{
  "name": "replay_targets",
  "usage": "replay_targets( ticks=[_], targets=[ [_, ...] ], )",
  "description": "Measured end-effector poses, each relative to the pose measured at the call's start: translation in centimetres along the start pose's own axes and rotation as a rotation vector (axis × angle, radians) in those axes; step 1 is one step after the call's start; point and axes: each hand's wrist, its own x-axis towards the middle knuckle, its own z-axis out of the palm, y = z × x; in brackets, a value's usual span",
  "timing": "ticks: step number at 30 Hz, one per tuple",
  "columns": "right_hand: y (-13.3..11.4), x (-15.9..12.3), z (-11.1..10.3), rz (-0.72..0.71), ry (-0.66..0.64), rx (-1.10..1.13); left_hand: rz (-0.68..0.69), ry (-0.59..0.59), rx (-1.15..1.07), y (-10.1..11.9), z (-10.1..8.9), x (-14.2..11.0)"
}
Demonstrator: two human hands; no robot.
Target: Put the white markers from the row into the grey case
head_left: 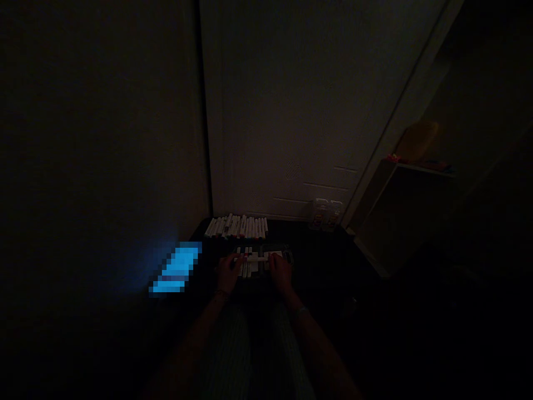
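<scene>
Two hands, the left hand (227, 273) and the right hand (280, 272), grasp a white marker (258, 259) crosswise by its ends over an open case (291, 256); should either pinch slacken, it could drop onto the few markers (249, 270) in the case's left half. Beyond, a row of markers (237, 227) lies loose on the tabletop (325, 253), where a nudge could roll them; the dimness, barely eased by a glowing blue panel (178, 268) at left, invites misjudged reaches.
</scene>
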Motion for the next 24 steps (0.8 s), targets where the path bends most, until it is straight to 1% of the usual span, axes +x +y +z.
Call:
replay_targets(
  ticks=[9,18,24],
  targets=[
    [0.14,0.09,0.28,0.010,0.005,-0.007,0.010,-0.024,-0.024,0.19,-0.21,-0.06],
    [0.00,0.09,0.02,0.017,0.012,0.032,-0.002,-0.021,-0.071,-0.39,0.15,0.06],
    [-0.17,0.06,-0.27,0.038,-0.001,0.036,-0.003,-0.026,-0.061,-0.53,0.18,0.11]
  ],
)
